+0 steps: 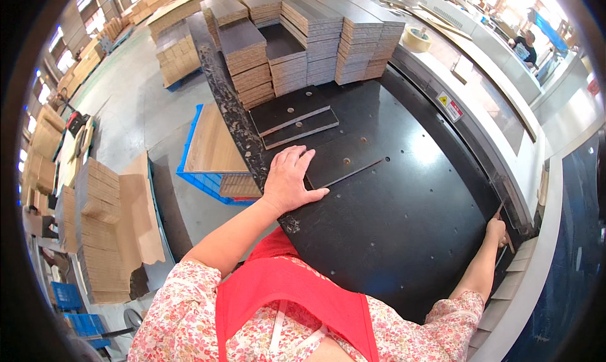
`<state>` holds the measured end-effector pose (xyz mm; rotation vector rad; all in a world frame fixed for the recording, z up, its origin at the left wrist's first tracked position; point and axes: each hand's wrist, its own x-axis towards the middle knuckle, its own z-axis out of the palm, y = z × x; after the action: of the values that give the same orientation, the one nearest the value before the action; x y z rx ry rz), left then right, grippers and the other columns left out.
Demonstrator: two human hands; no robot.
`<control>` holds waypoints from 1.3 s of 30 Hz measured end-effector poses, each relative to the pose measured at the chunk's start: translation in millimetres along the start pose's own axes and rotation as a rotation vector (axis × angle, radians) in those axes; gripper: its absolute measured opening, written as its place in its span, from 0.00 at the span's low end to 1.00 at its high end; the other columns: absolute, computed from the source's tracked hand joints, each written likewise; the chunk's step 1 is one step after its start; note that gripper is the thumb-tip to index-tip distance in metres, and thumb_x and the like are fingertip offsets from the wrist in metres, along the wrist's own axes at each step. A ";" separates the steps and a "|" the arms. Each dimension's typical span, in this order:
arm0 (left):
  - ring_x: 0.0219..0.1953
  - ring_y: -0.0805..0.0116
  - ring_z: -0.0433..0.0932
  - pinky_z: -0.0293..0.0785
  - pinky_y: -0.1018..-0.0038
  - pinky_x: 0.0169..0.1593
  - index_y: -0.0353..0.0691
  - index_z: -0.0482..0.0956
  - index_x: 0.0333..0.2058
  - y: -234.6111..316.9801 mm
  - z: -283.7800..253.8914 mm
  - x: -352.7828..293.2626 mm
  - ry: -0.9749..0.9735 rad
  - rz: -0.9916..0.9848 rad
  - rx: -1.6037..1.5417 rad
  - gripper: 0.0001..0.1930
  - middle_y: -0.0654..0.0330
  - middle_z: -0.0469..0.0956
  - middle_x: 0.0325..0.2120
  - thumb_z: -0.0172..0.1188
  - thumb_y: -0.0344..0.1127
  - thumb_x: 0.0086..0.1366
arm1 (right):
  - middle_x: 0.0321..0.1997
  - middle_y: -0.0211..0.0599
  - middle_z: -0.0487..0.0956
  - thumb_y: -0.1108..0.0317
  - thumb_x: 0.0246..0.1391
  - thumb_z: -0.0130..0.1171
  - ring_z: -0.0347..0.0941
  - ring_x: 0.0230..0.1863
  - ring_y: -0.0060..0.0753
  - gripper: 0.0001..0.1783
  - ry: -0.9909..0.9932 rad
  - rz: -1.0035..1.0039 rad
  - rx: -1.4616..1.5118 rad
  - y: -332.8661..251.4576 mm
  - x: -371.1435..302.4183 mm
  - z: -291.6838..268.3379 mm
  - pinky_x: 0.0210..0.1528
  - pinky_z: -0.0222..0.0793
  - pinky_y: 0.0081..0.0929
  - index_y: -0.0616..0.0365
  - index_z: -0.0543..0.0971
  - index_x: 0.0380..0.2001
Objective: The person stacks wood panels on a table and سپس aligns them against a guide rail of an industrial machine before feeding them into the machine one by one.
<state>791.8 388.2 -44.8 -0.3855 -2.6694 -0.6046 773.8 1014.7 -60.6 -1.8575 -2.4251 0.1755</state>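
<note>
- While the left hand [289, 179] lies flat and open on the black worktable [391, 217], its fingertips rest on the near end of a dark plank [344, 163], pressing rather than gripping.
- The right hand [497, 231] is way out at the table's right edge, closed around a thin stick-like tool [500, 220] next to the machine's slot [511, 204]; can't tell exactly what the tool is.
- Progress, as I read it: early-to-middle. One plank is at hand, two more dark planks [293, 117] lie loose just beyond the left fingertips, and big plank stacks [315, 40] sit farther past those. None of the loose ones has reached the machine side, so most of the handling looks left to do.
- Orientation: the plank under the fingers runs its long axis away from the left hand, toward the right hand's side and slightly up-table, dark face up. The two beyond it lie roughly parallel to it.
- Off the left wrist's outer side, below table level, there's a blue crate [208, 182] with wood-coloured boards [211, 144] on top.
</note>
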 end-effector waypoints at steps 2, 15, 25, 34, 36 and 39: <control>0.61 0.47 0.64 0.58 0.56 0.65 0.39 0.68 0.59 3.6 -1.3 0.8 -0.020 0.017 -0.003 0.44 0.47 0.69 0.55 0.72 0.54 0.45 | 0.65 0.58 0.68 0.33 0.60 0.44 0.61 0.65 0.64 0.40 0.008 -0.208 0.040 5.0 -6.6 -10.4 0.64 0.57 0.54 0.59 0.77 0.54; 0.60 0.50 0.67 0.61 0.59 0.65 0.39 0.62 0.63 3.6 -19.6 9.8 -0.291 0.344 -0.376 0.52 0.50 0.69 0.57 0.78 0.48 0.39 | 0.66 0.50 0.64 0.49 0.34 0.76 0.56 0.70 0.50 0.50 -0.351 -2.011 -0.068 -98.6 -348.4 -66.4 0.72 0.48 0.48 0.62 0.68 0.59; 0.58 0.50 0.70 0.65 0.59 0.61 0.39 0.72 0.55 -8.6 -13.5 11.8 -0.207 0.358 -0.485 0.38 0.51 0.72 0.54 0.73 0.48 0.47 | 0.53 0.49 0.68 0.42 0.22 0.79 0.67 0.55 0.54 0.63 0.010 -1.359 -0.063 -70.8 -241.3 -84.4 0.56 0.65 0.44 0.60 0.64 0.63; 0.54 0.55 0.73 0.65 0.59 0.59 0.42 0.82 0.41 -6.4 -9.1 13.5 -0.229 0.404 -0.434 0.20 0.60 0.79 0.45 0.72 0.40 0.48 | 0.44 0.41 0.74 0.63 0.48 0.69 0.74 0.48 0.48 0.17 0.300 -0.784 -0.130 21.9 -78.5 -80.5 0.47 0.75 0.41 0.55 0.76 0.39; 0.54 0.55 0.73 0.65 0.59 0.59 0.42 0.82 0.41 -6.2 -9.2 13.2 -0.229 0.402 -0.425 0.20 0.60 0.79 0.45 0.71 0.39 0.49 | 0.43 0.39 0.74 0.65 0.49 0.67 0.74 0.46 0.47 0.13 0.471 -0.811 -0.142 26.3 -85.5 -83.3 0.46 0.75 0.41 0.55 0.76 0.37; 0.54 0.55 0.73 0.65 0.59 0.60 0.41 0.82 0.41 -6.3 -6.5 13.9 -0.235 0.400 -0.451 0.18 0.60 0.79 0.46 0.70 0.36 0.49 | 0.40 0.36 0.71 0.70 0.50 0.60 0.73 0.44 0.46 0.03 0.521 -0.844 -0.325 35.4 -84.1 -54.8 0.41 0.77 0.42 0.53 0.76 0.29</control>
<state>779.1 382.2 -35.7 -1.1449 -2.5314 -1.0801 837.0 944.9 -11.0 -0.6489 -2.6542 -0.6869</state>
